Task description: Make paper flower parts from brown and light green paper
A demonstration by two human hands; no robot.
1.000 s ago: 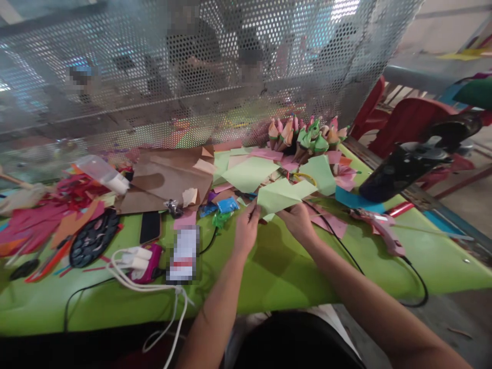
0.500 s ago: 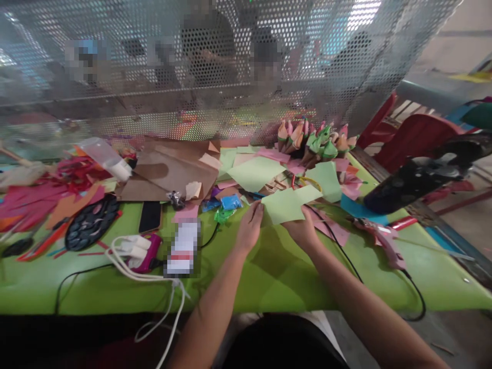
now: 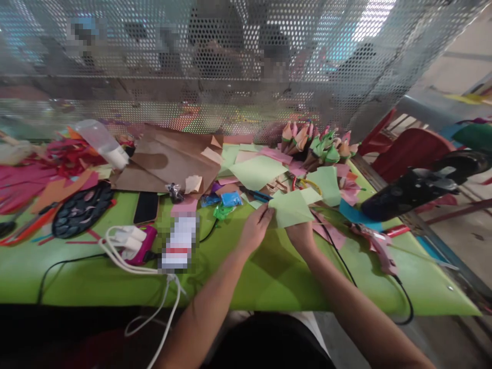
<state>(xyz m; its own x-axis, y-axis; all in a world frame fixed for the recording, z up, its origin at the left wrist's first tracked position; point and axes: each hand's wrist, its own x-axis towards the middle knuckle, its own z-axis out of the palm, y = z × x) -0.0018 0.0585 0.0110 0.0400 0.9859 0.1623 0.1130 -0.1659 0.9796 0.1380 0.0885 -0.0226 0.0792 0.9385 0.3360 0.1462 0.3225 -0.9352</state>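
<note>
A light green sheet of paper (image 3: 292, 209) is held up a little above the table in both hands. My left hand (image 3: 258, 225) pinches its left edge, thumb and fingers closed. Under the sheet's lower right side is my right hand (image 3: 302, 236), its fingers mostly hidden by the paper. Just behind the sheet lie blue-handled scissors (image 3: 258, 195) and a larger green sheet (image 3: 257, 171). To the right of my right hand is a pink paper piece (image 3: 331, 233), crossed by a black cord.
A pink glue gun (image 3: 378, 246) and a dark bottle (image 3: 400, 192) are on the right. Paper flowers (image 3: 326, 146) stand at the back. Left are a phone (image 3: 180, 243), a power adapter (image 3: 144, 246) with white cables, and brown paper (image 3: 172, 154). A perforated metal panel (image 3: 230, 92) rises behind.
The view has shifted slightly. My right hand has slid further under the green sheet, hiding more of its fingers. The sheet stays in my hands.
</note>
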